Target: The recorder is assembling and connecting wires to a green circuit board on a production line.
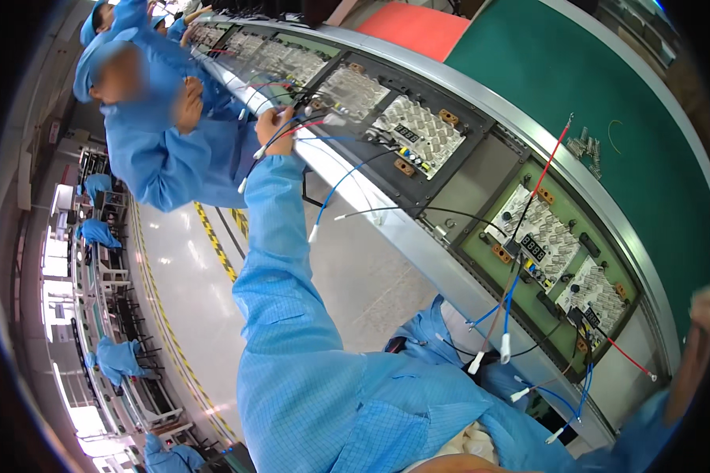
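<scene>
My left hand (273, 132) reaches far along the line to the rail's edge. Its fingers are closed round a bundle of wires (296, 128), black, red and blue, with white connectors on some ends. Those wires lead toward the boards in a dark tray. A white circuit board (426, 138) with a digit display sits in that tray. At the right rim my right hand (700, 325) is raised beside the green mat; it is blurred and partly cut off, so its fingers cannot be made out. Closer to me, a green tray (481, 251) carries two boards with wires hanging over the rail.
The metal rail (363, 193) runs diagonally along the trays. Small metal springs (585, 150) lie on the green mat (528, 59), near a red sheet (412, 30). Co-workers in blue (173, 150) stand farther up the line. Yellow-black tape (214, 240) marks the floor.
</scene>
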Available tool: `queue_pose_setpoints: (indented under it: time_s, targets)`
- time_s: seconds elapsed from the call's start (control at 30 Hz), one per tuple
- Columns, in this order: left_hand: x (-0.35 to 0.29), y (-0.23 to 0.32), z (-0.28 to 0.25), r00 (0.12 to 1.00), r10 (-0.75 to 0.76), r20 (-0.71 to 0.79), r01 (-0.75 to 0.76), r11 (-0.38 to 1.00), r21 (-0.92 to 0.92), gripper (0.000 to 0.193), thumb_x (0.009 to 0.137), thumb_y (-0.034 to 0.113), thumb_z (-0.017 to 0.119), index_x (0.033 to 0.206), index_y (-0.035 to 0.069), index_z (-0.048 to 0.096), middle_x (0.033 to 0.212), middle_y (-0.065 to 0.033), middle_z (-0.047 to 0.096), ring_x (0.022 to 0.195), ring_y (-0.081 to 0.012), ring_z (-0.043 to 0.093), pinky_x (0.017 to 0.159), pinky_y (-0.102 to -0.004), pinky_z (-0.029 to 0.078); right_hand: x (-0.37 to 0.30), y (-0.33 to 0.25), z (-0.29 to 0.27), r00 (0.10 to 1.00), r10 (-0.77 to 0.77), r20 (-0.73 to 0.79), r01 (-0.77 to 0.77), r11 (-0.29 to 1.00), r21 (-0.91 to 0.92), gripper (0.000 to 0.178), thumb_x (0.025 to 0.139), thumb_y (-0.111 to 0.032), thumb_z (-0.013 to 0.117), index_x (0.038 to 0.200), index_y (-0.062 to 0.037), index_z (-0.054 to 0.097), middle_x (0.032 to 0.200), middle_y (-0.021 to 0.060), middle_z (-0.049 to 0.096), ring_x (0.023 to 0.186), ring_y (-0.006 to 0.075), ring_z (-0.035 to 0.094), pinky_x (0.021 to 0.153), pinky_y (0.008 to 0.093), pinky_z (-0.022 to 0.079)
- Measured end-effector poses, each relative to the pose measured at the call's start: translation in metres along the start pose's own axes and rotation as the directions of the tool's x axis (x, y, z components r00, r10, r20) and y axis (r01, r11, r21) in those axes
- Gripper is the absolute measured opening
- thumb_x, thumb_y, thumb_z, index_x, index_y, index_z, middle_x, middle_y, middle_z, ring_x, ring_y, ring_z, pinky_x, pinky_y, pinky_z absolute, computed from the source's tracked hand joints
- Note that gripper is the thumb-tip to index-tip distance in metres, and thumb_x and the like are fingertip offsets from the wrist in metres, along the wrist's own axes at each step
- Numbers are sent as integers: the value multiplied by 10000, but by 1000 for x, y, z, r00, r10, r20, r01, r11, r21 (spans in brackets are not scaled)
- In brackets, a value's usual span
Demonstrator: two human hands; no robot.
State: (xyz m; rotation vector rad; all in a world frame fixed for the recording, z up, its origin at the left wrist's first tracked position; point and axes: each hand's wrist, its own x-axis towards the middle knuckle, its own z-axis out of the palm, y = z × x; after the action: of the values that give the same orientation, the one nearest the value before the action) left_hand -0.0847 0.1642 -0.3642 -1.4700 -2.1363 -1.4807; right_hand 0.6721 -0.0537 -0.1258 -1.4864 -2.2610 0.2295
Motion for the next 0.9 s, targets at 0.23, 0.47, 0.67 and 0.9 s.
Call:
queue_pose_setpoints:
  time_s: [0.23, 0.47, 0.67, 0.9]
  targets:
    - [0, 0, -4, 986, 168, -7, -167, 984, 63, 237, 725, 279, 668, 836, 74, 708, 951, -113, 663, 925, -298, 588, 863, -385, 423, 251, -149, 158, 504, -766, 399, 840, 543, -18, 117, 732, -25, 556, 843, -25, 593, 963, 79, 602, 977, 231, 581, 774, 336, 501]
    - [-5, 10, 5, 992, 123, -8, -122, 989, 78, 213, 750, 279, 656, 850, 101, 717, 985, -70, 663, 976, -263, 563, 889, -368, 399, 292, -145, 282, 338, -770, 541, 936, 337, -104, 96, 720, -68, 580, 808, -35, 594, 734, 89, 594, 705, 285, 640, 636, 361, 525]
    - [-1, 10, 11, 991, 103, -86, -89, 984, 154, 201, 738, 258, 682, 756, 58, 704, 968, -81, 659, 945, -285, 565, 873, -369, 402, 294, -138, 285, 218, -830, 514, 975, 213, -70, 54, 722, -73, 588, 757, -40, 563, 744, 88, 599, 707, 273, 645, 616, 365, 529]
    - [9, -1, 4, 991, 118, -65, -108, 984, 141, 224, 748, 253, 686, 729, 29, 685, 978, -102, 651, 959, -294, 561, 873, -386, 396, 291, -145, 269, 155, -761, 630, 978, 208, 10, 17, 726, -61, 600, 739, -53, 608, 746, 98, 637, 749, 282, 646, 639, 375, 530]
